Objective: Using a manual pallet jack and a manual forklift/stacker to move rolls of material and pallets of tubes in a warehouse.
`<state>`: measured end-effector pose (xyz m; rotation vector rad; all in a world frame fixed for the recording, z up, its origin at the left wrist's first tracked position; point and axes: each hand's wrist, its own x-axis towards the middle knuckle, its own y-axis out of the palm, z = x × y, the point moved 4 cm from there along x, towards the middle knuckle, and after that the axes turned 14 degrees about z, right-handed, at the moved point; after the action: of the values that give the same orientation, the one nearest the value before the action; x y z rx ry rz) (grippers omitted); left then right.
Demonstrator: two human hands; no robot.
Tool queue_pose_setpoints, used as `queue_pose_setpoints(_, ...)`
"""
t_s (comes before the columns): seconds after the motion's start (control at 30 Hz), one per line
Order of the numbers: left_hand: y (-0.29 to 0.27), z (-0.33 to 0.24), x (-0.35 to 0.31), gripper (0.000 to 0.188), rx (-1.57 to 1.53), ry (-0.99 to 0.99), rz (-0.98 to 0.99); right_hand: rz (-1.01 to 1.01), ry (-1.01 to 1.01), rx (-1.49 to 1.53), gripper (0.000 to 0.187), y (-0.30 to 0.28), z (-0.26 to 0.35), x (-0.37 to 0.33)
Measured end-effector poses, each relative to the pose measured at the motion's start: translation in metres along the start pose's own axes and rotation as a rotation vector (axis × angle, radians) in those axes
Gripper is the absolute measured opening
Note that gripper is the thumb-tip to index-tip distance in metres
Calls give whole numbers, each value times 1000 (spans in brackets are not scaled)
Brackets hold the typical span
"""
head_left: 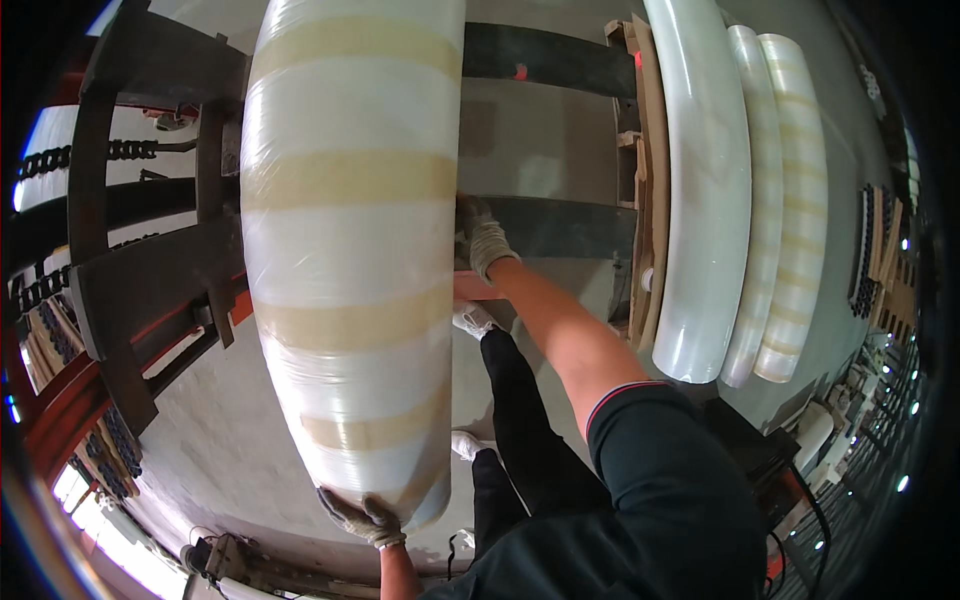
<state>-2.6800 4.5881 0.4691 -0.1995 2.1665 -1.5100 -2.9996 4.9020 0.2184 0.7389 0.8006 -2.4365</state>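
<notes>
A large roll (350, 250) in clear plastic wrap, banded with yellowish tape, stretches from the far edge toward me. It lies across the dark forks (575, 228) of a forklift. My left hand (365, 515), in a glove with dark fingers, lies on the roll's near end with its fingers apart. My right hand (485, 240), gloved too, reaches to the roll's right side, just above the nearer fork. Its fingers are mostly hidden between the roll and the fork, so their grip does not show.
The forklift's dark carriage (160, 270) and chains (45, 160) stand at left. To the right, a white roll (705, 200) and slimmer wrapped rolls (795, 210) lie beside a cardboard-edged pallet (640, 190). My white shoes (470, 320) are on the grey floor near the roll.
</notes>
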Motion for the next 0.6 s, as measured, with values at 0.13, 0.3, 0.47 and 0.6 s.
queue_pose_setpoints(0.13, 2, 0, 1, 79, 15, 16, 12, -32, 281, -126, 53, 2, -5, 1)
queue_pose_setpoints(0.3, 0, -3, 0, 78, -7, 27, -9, -30, 97, -143, 58, 0, -3, -3)
queue_pose_setpoints(0.47, -19, -5, -6, 76, 118, -40, -52, -373, 55, -208, 57, 27, 5, -117)
queue_pose_setpoints(0.6, -28, -5, -13, 73, 94, -52, 26, -336, 106, 151, 49, 71, 35, -245)
